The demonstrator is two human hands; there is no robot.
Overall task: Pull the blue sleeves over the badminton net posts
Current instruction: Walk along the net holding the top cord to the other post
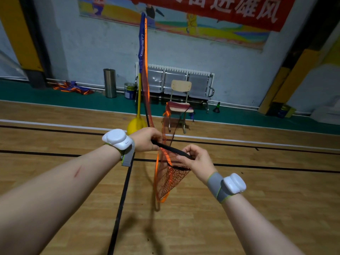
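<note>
A yellow net post [139, 96] with a round yellow base [136, 125] stands across the court. A blue sleeve [142, 43] covers its upper part. From that post an orange badminton net [168, 176] runs toward me and hangs bunched below my hands. Along its top edge runs a black band [171, 149]. My left hand [145, 138] grips the band's far part. My right hand [195, 160] pinches its near end between thumb and fingers. Both wrists carry white devices on grey straps.
A wooden chair [179, 105] with net draped over it stands by the far post. Behind are metal bench seats [174, 83], a steel bin [109, 82], a paint bucket [130, 91], a small black cone [216, 107], and a pile of blue-orange fabric [72, 88] by the wall.
</note>
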